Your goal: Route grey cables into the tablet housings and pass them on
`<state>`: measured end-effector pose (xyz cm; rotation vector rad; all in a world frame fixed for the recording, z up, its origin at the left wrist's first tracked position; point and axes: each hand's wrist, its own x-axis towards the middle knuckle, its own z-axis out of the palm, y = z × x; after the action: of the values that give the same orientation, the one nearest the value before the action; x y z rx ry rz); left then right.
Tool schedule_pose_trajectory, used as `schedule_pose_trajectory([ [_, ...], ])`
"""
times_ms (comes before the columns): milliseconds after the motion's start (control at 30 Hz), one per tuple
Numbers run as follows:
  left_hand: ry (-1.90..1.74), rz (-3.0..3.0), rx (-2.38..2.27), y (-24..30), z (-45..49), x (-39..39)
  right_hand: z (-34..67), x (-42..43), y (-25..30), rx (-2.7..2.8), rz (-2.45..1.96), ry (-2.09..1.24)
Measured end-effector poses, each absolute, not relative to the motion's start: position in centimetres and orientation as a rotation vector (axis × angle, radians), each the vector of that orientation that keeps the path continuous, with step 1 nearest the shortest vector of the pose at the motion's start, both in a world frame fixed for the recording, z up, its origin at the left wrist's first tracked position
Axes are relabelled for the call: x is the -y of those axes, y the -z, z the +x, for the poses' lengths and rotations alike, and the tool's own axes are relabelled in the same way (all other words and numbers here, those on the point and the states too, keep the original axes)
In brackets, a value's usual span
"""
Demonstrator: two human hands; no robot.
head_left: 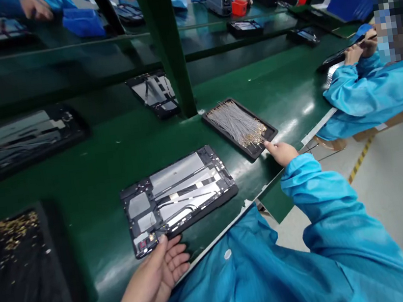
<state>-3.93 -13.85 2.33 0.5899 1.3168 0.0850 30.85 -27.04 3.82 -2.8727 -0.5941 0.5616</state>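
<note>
The left hand (152,281), fingers spread and empty, lies just beside a tablet frame (177,189) on the worktop (95,160), with taped cables (188,191) already across it. The right hand (281,153), fingers empty, reaches a tray (252,154) still heaped with loose cables (237,124).

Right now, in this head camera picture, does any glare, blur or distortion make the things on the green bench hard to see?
In the head view, wide-angle distortion bends the green bench surface, glare streaks it beside the wire tray, and the blue object at upper right is blurred.
</note>
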Motion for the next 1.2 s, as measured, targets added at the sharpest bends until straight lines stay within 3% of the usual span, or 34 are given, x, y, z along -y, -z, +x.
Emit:
schedule_pose_trajectory([
  [333,-0.098,0.587,-1.300,-2.7,-3.7,13.9,30.6,27.1,-1.0,0.324,-2.398,-0.686],
  [533,-0.158,0.828,-1.333,-2.8,-3.6,15.6,27.3,29.3,-5.0,0.317,-2.256,-0.638],
  [633,-0.159,1.201,-1.203,-3.9,-3.4,16.9,23.2,29.0,-7.4,0.662,-2.302,-0.608],
  [767,-0.173,1.619,-0.861,-5.2,-2.6,18.0,17.7,27.3,-8.1,1.347,-1.880,-1.195],
  [900,-0.132,1.782,-0.696,-5.2,-2.1,18.1,15.5,26.2,-6.8,1.268,-1.619,-1.634],
  [1200,-0.373,2.242,-0.647,-3.4,0.6,17.1,15.4,25.4,-4.7,0.632,-1.662,-1.592],
])
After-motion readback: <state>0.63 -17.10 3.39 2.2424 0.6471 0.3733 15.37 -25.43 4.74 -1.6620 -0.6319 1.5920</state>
